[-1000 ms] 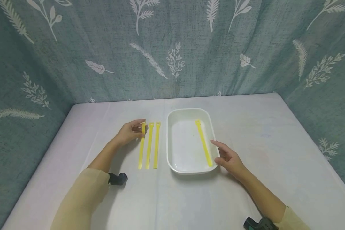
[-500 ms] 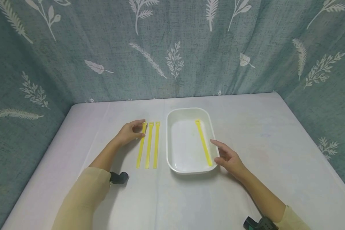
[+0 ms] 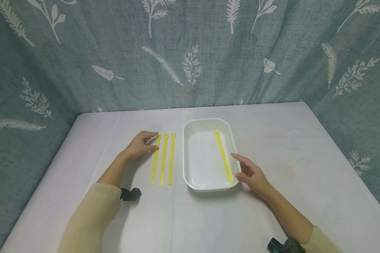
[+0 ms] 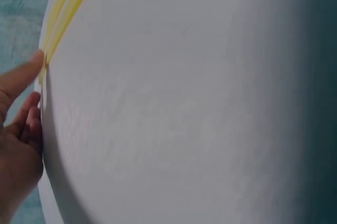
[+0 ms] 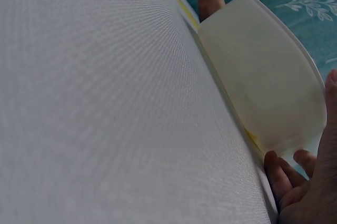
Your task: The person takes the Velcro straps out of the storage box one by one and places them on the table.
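Note:
Three flat yellow straps with wider slotted heads lie side by side on the white table. My left hand is at the leftmost yellow strap, index fingertip by its head and thumb at its edge, the two spread apart. The middle strap and right strap lie just beyond. In the left wrist view the left hand shows beside the straps' ends. A white plastic tray holds another yellow strap, slanted. My right hand touches the tray's right side with loosely bent fingers, its thumb near the rim.
The white-covered table ends at a green leaf-patterned curtain at the back and sides. Dark wrist cameras sit on both arms. The tray stands just right of the straps.
The leftmost strap has turned slightly, its head to the right and its lower end to the left. My left fingers have eased back from it; the right hand stays at the tray.

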Demonstrator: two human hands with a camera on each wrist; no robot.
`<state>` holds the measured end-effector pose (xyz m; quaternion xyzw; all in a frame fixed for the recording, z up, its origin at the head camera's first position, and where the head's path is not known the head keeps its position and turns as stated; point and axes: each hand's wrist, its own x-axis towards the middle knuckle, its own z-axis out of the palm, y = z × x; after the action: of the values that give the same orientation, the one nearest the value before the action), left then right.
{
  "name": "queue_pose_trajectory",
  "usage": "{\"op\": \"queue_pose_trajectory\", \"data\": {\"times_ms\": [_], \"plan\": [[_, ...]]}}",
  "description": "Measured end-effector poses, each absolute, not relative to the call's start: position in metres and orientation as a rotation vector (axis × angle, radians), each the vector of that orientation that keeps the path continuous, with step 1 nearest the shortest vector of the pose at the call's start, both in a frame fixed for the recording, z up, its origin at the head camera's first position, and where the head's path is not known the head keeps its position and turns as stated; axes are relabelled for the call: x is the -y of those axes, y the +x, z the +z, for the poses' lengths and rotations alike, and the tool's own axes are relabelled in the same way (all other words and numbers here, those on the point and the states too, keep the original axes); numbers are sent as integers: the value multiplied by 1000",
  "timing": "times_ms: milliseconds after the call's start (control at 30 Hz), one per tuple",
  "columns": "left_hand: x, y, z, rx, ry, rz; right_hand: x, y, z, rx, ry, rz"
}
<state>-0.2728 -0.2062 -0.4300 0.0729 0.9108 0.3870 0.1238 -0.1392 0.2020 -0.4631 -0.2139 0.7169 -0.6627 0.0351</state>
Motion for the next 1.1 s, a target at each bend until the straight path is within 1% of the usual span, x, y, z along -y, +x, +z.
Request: {"op": "queue_pose_trajectory", "data": {"times_ms": [133, 300, 600, 833, 1100], "plan": [[211, -276, -424, -2568, 102, 1218, -203, -140, -463, -2220, -670, -2030], [215, -281, -415, -2498, 43, 1233, -202, -140, -462, -2266, -644, -1993], [218, -289, -392, -2349, 148, 1317, -200, -138, -461, -2318, -580, -1958], [212, -293, -377, -2215, 271, 1256, -202, -138, -461, -2281, -598, -1983], [205, -299, -358, -2098, 296, 1348, -200, -138, -461, -2281, -605, -1982]]}}
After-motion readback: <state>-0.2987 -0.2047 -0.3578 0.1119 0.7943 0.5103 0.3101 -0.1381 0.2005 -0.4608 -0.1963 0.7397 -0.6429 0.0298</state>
